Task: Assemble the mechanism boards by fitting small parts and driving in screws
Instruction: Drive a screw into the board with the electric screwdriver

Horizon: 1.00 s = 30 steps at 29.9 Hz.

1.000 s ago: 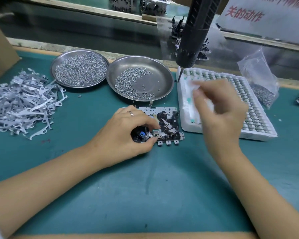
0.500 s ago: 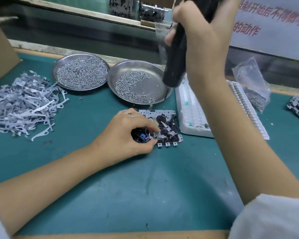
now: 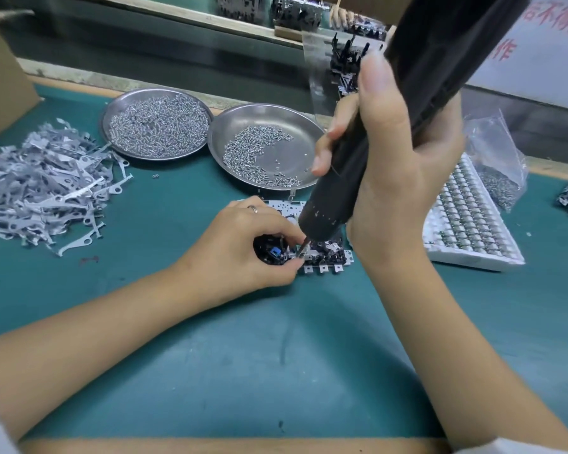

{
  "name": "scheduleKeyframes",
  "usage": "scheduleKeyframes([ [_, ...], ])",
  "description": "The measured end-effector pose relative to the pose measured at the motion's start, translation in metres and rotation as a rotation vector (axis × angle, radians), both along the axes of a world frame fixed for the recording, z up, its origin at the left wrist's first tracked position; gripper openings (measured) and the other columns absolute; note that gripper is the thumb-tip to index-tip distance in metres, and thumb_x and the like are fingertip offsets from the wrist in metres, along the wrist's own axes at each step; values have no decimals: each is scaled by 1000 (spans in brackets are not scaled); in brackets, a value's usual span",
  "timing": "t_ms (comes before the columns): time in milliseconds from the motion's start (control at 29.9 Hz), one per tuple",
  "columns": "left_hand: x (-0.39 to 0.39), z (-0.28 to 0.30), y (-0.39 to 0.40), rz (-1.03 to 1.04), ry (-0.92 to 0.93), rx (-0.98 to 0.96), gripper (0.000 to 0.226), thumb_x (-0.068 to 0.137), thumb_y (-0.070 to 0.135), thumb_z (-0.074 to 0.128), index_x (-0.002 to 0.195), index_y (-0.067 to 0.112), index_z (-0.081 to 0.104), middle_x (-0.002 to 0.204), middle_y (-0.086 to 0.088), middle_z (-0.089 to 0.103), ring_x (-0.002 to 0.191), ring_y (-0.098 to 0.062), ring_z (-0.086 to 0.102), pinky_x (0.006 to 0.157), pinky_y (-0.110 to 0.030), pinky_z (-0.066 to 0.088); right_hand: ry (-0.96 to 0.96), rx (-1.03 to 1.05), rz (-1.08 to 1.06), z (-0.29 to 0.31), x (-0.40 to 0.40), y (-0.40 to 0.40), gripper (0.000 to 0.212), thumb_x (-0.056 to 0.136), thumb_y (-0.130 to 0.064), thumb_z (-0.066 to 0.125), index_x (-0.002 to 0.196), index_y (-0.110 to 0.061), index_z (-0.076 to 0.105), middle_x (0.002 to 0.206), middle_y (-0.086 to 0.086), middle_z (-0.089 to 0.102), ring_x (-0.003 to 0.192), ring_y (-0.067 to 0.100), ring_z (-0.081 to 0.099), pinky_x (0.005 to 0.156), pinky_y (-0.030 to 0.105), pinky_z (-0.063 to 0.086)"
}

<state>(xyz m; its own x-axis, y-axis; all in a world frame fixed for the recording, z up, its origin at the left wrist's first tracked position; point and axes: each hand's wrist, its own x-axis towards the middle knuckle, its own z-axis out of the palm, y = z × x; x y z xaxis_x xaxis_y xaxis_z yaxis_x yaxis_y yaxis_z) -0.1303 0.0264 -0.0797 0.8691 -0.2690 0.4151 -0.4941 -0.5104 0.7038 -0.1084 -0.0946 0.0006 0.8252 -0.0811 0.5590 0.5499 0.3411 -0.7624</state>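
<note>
A small mechanism board (image 3: 323,257) of white metal with black parts lies flat on the green mat. My left hand (image 3: 243,244) rests on its left end, thumb and forefinger pinching the board beside a small metal part. My right hand (image 3: 391,165) grips a black electric screwdriver (image 3: 374,152), tilted, with its bit tip down on the board right by my left fingertips. The screwdriver and my hands hide much of the board.
Two steel dishes of screws stand behind the board, the left dish (image 3: 156,124) and the right dish (image 3: 266,145). A heap of flat metal levers (image 3: 43,178) lies at the left. A white foam tray (image 3: 466,221) of small parts and a plastic bag (image 3: 495,162) sit at the right.
My right hand took hold of the hanging screwdriver and brought it down from above the dishes onto the board. My left hand stayed on the board.
</note>
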Motion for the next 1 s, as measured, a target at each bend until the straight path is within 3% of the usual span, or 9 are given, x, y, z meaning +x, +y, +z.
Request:
scheduleKeyframes([
  [134,0,0,0,-3,2,6,16,66,21,75,81,17,73,75,15,63,77,-11,52,81,-25,38,12,2,-6,-4,-1,-1,17,87,-7,58,89,-6,41,53,7,45,35,21,45,41,26,39],
  [267,0,0,0,-4,2,-7,18,65,22,75,81,28,68,75,20,60,77,-12,52,81,-24,38,6,19,-13,-4,-1,0,17,86,-6,58,88,-6,41,54,8,45,35,19,45,41,25,38],
  [434,0,0,0,7,-1,13,15,66,21,74,79,14,73,72,19,59,76,-8,50,79,-25,37,-1,10,-12,-4,0,1,18,86,-7,58,86,-7,41,53,6,46,35,21,45,41,24,38],
  [668,0,1,0,10,9,11,17,65,21,74,80,13,73,73,11,63,77,-9,51,80,-26,38,-4,-15,-12,-5,1,2,17,87,-7,58,87,-7,41,56,10,46,35,23,46,42,27,39],
  [1002,0,0,0,11,15,7,17,66,22,74,79,12,73,71,20,57,77,-2,49,78,-25,36,-23,-36,-53,-8,0,3,17,87,-7,59,86,-7,41,57,7,48,35,19,47,41,25,38],
])
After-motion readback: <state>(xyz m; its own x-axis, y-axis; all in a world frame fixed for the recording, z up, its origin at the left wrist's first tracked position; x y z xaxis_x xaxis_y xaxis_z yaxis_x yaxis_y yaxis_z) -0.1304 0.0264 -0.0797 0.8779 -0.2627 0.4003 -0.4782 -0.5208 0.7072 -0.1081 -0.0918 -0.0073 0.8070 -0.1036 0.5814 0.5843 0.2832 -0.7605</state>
